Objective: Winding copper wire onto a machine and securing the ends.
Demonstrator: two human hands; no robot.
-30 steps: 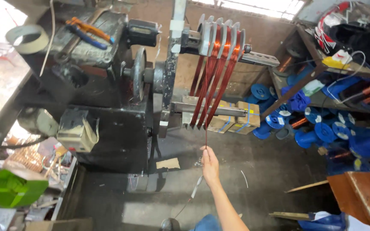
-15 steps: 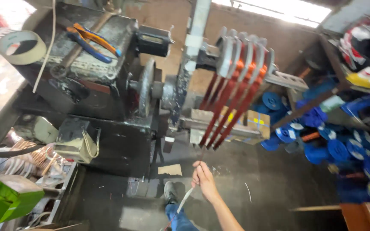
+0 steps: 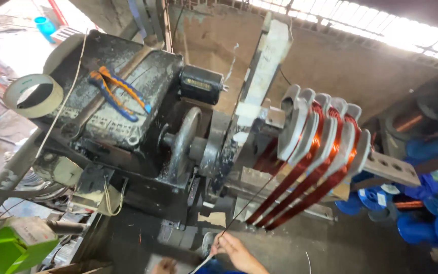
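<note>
**Hand-guided copper wire at a coil-winding machine**

The right hand (image 3: 234, 249) is seen at the lower edge of the view, its fingers pinched closed on a thin wire (image 3: 259, 195). The wire is stretched taut from the fingertips, rising diagonally to the upper right toward the winding former (image 3: 325, 137). The former is made up of several pale grey stepped plates set side by side, tilted in the view, with bands of reddish copper winding (image 3: 300, 187) lying in the slots between them. A perforated metal bar (image 3: 391, 170) projects from the right end of the former.

Only part of the left hand (image 3: 164, 265) is visible at the bottom edge, just left of the right hand; whether anything is grasped by it cannot be told. A pale strip hangs below the right hand, between the two hands.

To the left of the former, a dark flywheel (image 3: 182, 144) and a small black motor (image 3: 201, 85) are mounted on the grimy machine body. Pliers with orange-and-blue handles (image 3: 117, 94) are laid on top of the body. A roll of pale tape (image 3: 34, 95) stands at the far left, and blue spools (image 3: 411, 203) are stacked at the lower right.
</note>
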